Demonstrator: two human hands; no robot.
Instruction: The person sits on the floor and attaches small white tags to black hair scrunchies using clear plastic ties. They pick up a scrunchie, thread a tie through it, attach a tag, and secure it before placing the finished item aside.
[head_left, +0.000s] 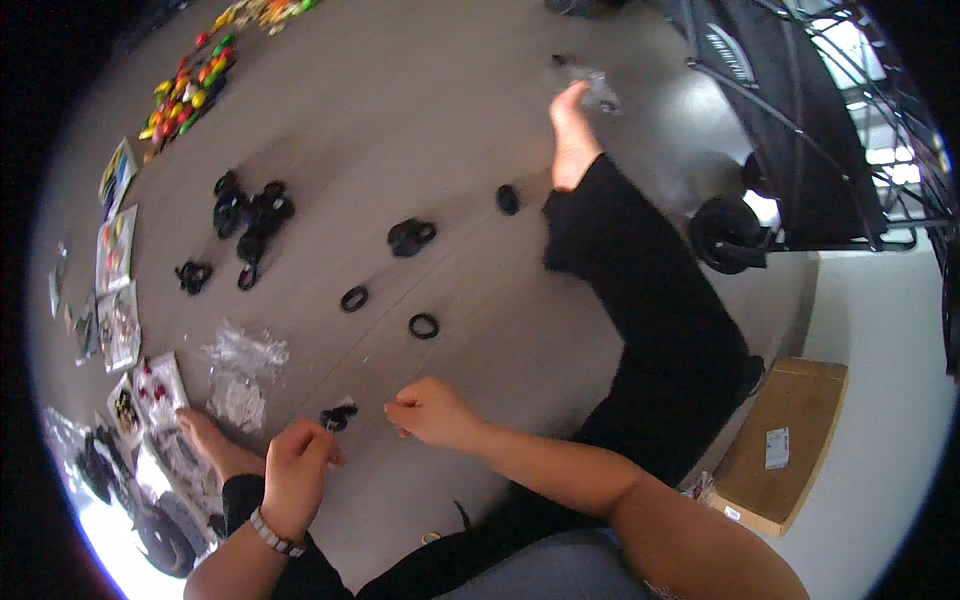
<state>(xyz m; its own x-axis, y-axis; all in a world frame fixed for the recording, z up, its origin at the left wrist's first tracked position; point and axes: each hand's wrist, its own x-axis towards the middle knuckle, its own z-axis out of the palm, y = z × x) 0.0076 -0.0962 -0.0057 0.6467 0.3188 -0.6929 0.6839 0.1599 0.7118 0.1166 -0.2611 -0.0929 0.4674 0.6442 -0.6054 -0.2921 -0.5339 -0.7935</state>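
My left hand [300, 465], with a metal-banded bracelet or watch at its wrist, is closed with the fingers curled together. Right beside its fingertips is a small black bundle [338, 415] with a clear bit at its edge; I cannot tell whether the hand holds it or it lies on the floor. My right hand [435, 412] hovers a little to the right, thumb and fingers pinched together; anything between them is too small to make out. Beyond the hands lie a black ring-shaped band [424, 326] and a second black band [354, 298].
Further off lie a black bundle [410, 237], a black oval piece [508, 199] and a larger black pile [250, 215]. Crumpled clear bags [245, 365] and filled packets [118, 250] line the left. Colourful small pieces [190, 90] sit far left; a cardboard box [785, 440] stands right.
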